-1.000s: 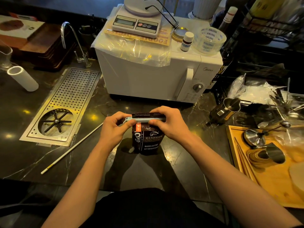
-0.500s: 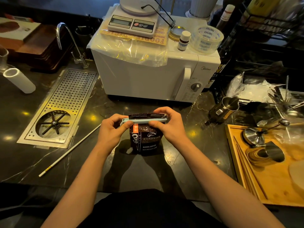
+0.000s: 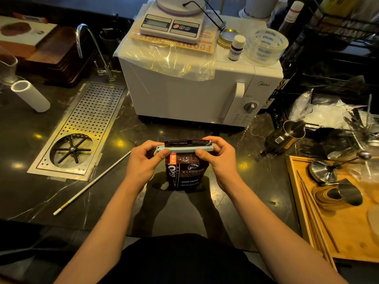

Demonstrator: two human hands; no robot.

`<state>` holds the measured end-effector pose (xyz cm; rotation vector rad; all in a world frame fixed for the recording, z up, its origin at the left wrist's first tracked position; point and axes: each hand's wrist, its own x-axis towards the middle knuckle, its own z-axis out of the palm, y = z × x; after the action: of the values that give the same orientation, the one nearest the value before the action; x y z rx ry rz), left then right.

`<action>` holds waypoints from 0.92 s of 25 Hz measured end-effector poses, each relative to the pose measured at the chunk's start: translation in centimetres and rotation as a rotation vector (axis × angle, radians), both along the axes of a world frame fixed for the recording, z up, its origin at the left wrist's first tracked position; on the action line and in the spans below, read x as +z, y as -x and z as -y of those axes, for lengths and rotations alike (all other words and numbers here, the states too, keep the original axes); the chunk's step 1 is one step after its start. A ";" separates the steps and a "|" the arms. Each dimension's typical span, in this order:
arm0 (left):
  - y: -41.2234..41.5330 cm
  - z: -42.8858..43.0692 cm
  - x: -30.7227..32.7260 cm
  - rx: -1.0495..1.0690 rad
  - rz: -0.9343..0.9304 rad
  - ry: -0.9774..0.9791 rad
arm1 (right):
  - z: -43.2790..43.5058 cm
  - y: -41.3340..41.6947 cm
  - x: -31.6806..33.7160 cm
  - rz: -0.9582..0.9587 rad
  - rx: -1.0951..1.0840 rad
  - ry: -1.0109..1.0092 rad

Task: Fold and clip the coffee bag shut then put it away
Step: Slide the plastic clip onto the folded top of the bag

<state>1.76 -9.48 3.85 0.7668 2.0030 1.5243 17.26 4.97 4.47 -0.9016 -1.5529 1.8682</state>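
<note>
The coffee bag, printed "BAKED.COFFEE" and "NET.WEIGHT", stands upright on the dark counter in front of a white Midea microwave. A pale blue clip lies across its folded top; the left hand pinches the clip's left end and the right hand its right end, fingers closed on it.

Both forearms are bare to the elbow, with no sleeves, and both hands are gloveless. A black garment covers the torso.

dark counter: microwave, coffee bag
</note>
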 end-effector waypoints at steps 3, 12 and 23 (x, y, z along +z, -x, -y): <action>-0.1 0.0 -0.1 0.007 -0.001 0.006 | -0.2 -0.3 -0.5 -0.025 -0.022 0.032; -1.5 -0.7 -0.4 0.064 0.061 -0.074 | -0.4 -0.3 -0.9 0.011 -0.008 -0.024; -3.3 -1.0 -0.8 0.094 0.063 -0.084 | -0.2 -0.4 -1.4 0.035 -0.049 -0.075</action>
<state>5.03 -8.44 3.08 0.6567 1.9638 1.6749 17.65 5.22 3.09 -0.9348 -1.5962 1.7572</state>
